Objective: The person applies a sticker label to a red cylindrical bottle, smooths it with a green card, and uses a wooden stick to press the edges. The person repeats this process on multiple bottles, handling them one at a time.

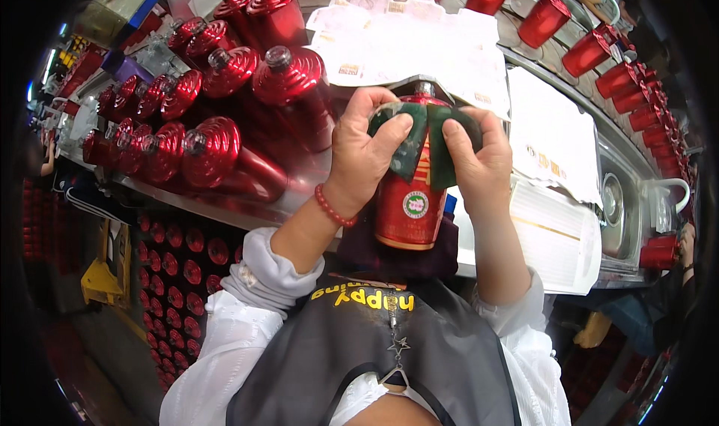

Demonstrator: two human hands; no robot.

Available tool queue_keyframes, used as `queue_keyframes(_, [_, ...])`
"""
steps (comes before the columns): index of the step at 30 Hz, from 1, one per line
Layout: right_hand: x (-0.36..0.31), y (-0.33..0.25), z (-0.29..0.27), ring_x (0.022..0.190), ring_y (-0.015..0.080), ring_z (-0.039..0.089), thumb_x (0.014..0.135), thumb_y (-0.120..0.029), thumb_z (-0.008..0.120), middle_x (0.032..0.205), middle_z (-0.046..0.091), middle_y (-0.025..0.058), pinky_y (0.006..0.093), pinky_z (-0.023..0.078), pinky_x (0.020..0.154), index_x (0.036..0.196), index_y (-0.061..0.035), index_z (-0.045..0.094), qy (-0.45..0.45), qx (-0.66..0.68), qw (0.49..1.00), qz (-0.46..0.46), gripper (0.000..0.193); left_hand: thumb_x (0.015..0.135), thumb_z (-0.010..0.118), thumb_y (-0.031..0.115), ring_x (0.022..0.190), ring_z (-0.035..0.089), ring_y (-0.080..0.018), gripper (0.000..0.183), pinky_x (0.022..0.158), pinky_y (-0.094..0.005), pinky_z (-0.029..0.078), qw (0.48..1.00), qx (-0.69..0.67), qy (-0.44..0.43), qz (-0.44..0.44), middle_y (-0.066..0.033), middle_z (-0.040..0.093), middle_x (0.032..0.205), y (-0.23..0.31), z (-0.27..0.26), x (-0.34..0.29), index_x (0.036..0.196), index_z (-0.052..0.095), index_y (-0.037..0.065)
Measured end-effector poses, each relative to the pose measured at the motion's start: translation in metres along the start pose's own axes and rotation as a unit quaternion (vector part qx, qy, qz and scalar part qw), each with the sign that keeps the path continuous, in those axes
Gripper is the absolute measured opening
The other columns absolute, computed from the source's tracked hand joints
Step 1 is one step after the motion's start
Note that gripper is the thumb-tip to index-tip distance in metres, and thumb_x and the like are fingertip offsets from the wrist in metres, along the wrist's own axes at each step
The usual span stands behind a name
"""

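Directly in front of me a shiny red bottle (pixel 404 220) stands upright, with a round white and green emblem low on its side. My left hand (pixel 363 137) pinches a dark green cloth or pad (pixel 408 145) against the bottle's upper left side. On the other side, my right hand (pixel 479 152) grips dark green material (pixel 443 156) in the same way, thumb in front. Whether the two green parts are one piece is hidden behind the bottle. The bottle's clear top (pixel 425 89) shows above the green material. Beneath the bottle lies a dark purple cloth (pixel 359 254).
Several red bottles (pixel 292 89) crowd the metal table on the left. White molded trays (pixel 412 40) lie ahead and to the right. A metal sink (pixel 616 201) with a clear jug (pixel 663 205) sits far right; another person's hand (pixel 687 242) is beside it. More bottles (pixel 545 21) line a curved conveyor.
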State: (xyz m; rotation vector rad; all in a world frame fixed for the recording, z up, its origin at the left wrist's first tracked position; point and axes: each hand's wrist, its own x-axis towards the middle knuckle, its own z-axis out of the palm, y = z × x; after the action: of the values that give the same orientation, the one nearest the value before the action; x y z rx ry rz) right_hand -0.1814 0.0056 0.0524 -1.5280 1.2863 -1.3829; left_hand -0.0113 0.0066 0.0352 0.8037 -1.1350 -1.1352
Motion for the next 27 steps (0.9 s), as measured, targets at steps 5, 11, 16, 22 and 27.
queue_keyframes(5, [-0.012,0.032,-0.003,0.083,0.0063,0.06,0.101,-0.022,0.069,0.094,0.068,0.002,0.0219,0.05,0.074,0.111,0.0007,0.063,0.022,0.164,0.982,0.088,0.026,0.102,0.064,0.013,0.084,0.056,-0.0018,0.016,0.076,-0.0199,0.049,0.994,-0.088,0.053,-0.029,0.0027,0.063,0.096,-0.021,-0.012,-0.021,0.115,0.057,0.006])
queue_keyframes(11, [-0.048,0.02,-0.026,0.08,0.006,0.061,0.101,-0.016,0.068,0.093,0.068,0.0028,0.0217,0.052,0.07,0.112,0.0003,0.062,0.07,0.173,0.974,0.128,0.02,0.103,0.064,0.015,0.087,0.057,-0.0026,0.018,0.078,-0.0216,0.05,0.989,-0.105,0.082,-0.068,0.0018,0.064,0.098,-0.001,-0.026,-0.057,0.117,0.056,0.006])
queue_keyframes(16, [-0.075,0.012,-0.006,0.085,0.0078,0.058,0.1,-0.021,0.072,0.095,0.066,0.0008,0.0236,0.05,0.078,0.111,-0.0015,0.062,0.016,0.042,0.999,0.031,0.025,0.103,0.065,0.017,0.085,0.054,-0.0023,0.023,0.077,-0.0214,0.048,1.0,0.005,0.024,-0.005,0.0026,0.062,0.096,-0.012,-0.02,-0.073,0.12,0.055,0.005])
queue_keyframes(22, [-0.085,0.033,-0.012,0.084,0.0061,0.058,0.102,-0.024,0.069,0.096,0.067,0.0005,0.022,0.05,0.076,0.115,-0.001,0.061,0.015,0.119,0.989,0.088,0.027,0.104,0.062,0.016,0.083,0.053,-0.0011,0.023,0.076,-0.0195,0.047,0.999,-0.002,0.033,-0.019,0.0036,0.062,0.096,-0.019,-0.03,-0.082,0.123,0.054,0.005])
queue_keyframes(27, [-0.079,0.005,-0.028,0.081,0.0135,0.061,0.095,-0.015,0.076,0.085,0.066,0.0021,0.0269,0.049,0.078,0.11,-0.003,0.068,0.033,-0.072,0.996,-0.033,0.021,0.104,0.06,0.013,0.089,0.055,-0.0014,0.023,0.081,-0.0197,0.048,0.998,-0.012,0.041,-0.037,0.0025,0.063,0.103,-0.026,-0.043,-0.09,0.124,0.054,0.005])
